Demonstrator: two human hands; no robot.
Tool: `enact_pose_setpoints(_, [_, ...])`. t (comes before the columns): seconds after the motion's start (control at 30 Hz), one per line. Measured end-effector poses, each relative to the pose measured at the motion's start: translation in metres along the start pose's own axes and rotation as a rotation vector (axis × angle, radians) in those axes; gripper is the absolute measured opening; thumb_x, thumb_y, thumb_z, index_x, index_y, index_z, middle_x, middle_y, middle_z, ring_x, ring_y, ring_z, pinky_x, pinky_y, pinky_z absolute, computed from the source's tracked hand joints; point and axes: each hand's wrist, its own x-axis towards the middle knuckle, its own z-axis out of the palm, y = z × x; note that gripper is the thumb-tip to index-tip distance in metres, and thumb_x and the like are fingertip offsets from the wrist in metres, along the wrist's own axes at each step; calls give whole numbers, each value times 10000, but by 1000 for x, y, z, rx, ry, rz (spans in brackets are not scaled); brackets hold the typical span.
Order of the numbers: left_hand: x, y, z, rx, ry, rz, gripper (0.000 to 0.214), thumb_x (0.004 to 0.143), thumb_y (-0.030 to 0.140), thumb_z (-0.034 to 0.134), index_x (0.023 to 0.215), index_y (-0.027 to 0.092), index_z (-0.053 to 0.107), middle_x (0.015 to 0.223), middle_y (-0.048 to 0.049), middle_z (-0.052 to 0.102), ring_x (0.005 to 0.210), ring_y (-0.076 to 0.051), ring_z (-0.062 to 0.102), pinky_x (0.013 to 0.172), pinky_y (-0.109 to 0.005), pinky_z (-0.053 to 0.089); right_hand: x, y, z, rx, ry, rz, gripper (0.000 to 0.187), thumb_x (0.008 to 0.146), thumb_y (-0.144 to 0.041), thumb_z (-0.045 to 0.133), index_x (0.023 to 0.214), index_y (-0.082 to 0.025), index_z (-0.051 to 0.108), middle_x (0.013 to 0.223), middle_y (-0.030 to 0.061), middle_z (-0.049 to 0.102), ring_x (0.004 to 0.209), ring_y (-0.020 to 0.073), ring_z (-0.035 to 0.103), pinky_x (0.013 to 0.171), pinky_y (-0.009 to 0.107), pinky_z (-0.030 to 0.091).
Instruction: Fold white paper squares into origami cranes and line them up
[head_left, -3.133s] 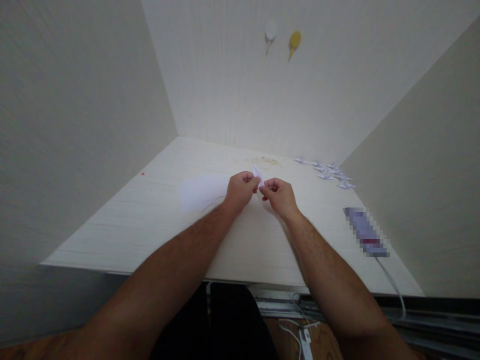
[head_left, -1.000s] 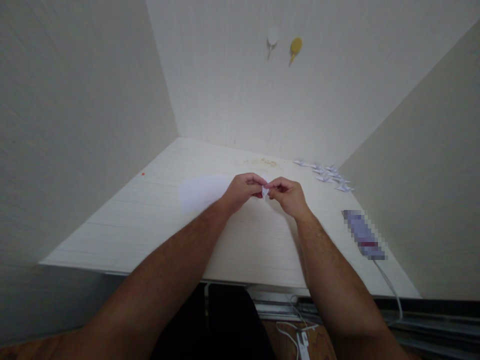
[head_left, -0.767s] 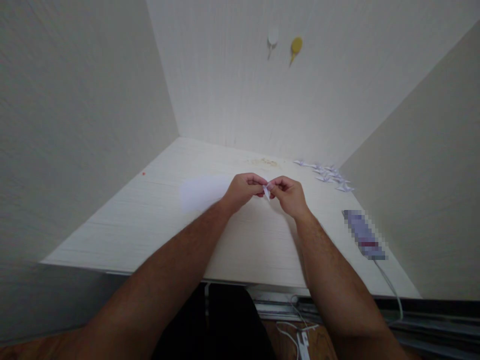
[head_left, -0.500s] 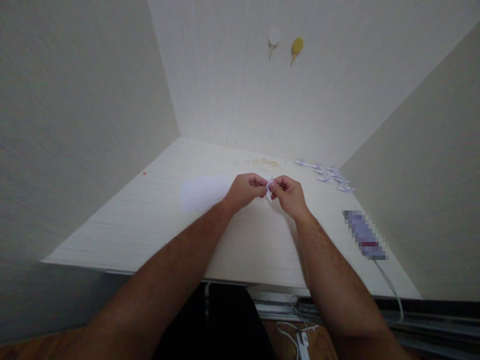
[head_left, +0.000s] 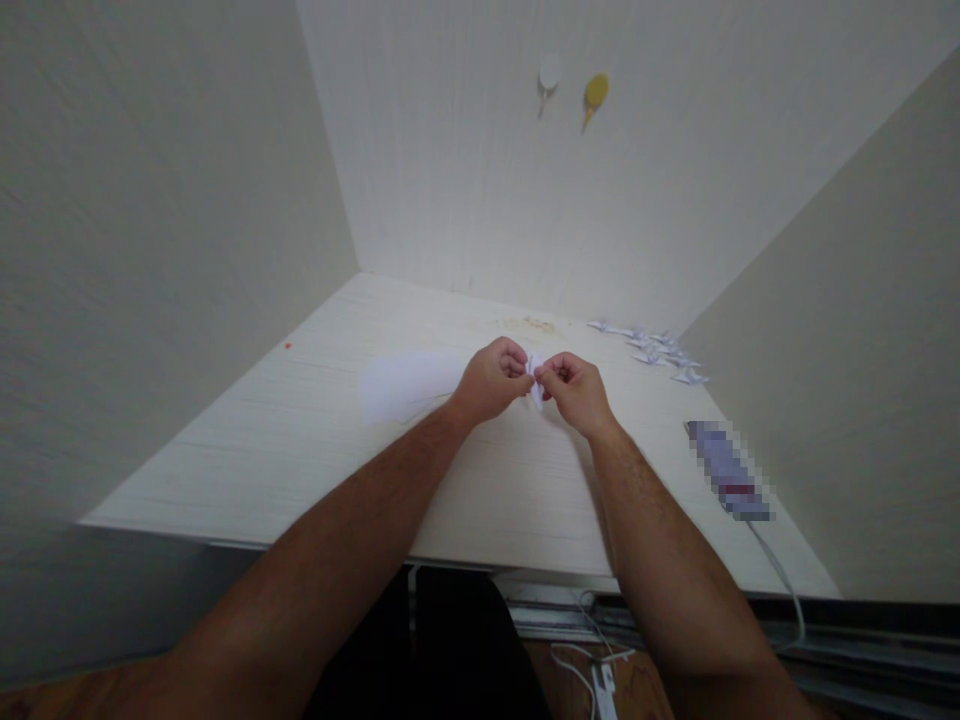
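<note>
White folded paper [head_left: 537,396] is held between the fingertips of both hands, over the middle of the pale table [head_left: 495,490] and seemingly off its surface. The right hand [head_left: 576,392] pinches its right side, thumb and forefinger closed on it. The left hand [head_left: 491,378] is half curled, its thumb tip against the near left edge and its forefinger a little apart from the thumb; whether it grips or merely steadies cannot be told. Such a small piece could easily twist or slip if the left thumb pushes unevenly against that single firm pinch. Pulling the hands apart too hard might tear a layer or soften a crease, since thin paper has little to resist with. The fingers hide much of it, so a crooked fold could go unnoticed.

Just left, partly behind the left wrist, lies flat white paper [head_left: 409,382]; a dropping forearm could crease or drag it. Farther off, by the back right corner, a cluster of small folded pieces [head_left: 652,348] looks light enough for a sweeping right arm to scatter. Nearer on that side rests a pixelated flat object [head_left: 727,470], its cable [head_left: 781,570] trailing over the front edge, where a snag might pull it.
</note>
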Motion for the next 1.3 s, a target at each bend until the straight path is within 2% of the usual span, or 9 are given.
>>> enact_pose_setpoints(0.17, [0,-2,-1,25,-17,15,327,641,161,700,898,174,497,633,48,614,546,-88,577,523,-198,419,1,3,1,32,25,-38,220,720,-384,702,709,-178,625,672,2,651,560,117,576,557,259,476])
enact_pose_setpoints(0.33, [0,-3,-1,44,-31,22,337,655,183,708,932,165,516,648,41,619,557,-87,574,535,-199,416,2,8,1,90,42,-22,218,688,-368,741,735,-170,662,669,9,668,571,127,586,559,264,471])
enact_pose_setpoints(0.57, [0,-6,-1,-11,-50,41,389,659,247,760,966,163,537,702,14,656,623,-112,629,582,-219,456,3,12,0,199,0,-23,220,673,-380,765,733,-185,683,643,-2,669,565,126,584,581,275,487])
enact_pose_setpoints(0.8, [3,-6,-2,-63,-5,-9,378,639,230,771,956,146,584,684,21,647,577,-91,600,560,-209,438,3,9,4,232,-50,-47,236,660,-402,762,766,-201,696,807,18,707,640,134,608,610,298,540])
enact_pose_setpoints(1.07, [0,-5,3,-26,57,49,360,649,266,764,942,158,585,676,24,645,567,-91,581,550,-208,416,0,6,10,170,106,12,180,692,-345,722,734,-182,659,644,3,670,551,134,614,537,269,504])
enact_pose_setpoints(1.3, [-1,-2,7,-43,60,20,340,631,257,754,916,166,593,625,37,627,536,-88,555,528,-207,392,1,9,9,135,143,25,183,673,-345,732,710,-180,662,601,3,662,537,144,609,512,262,469])
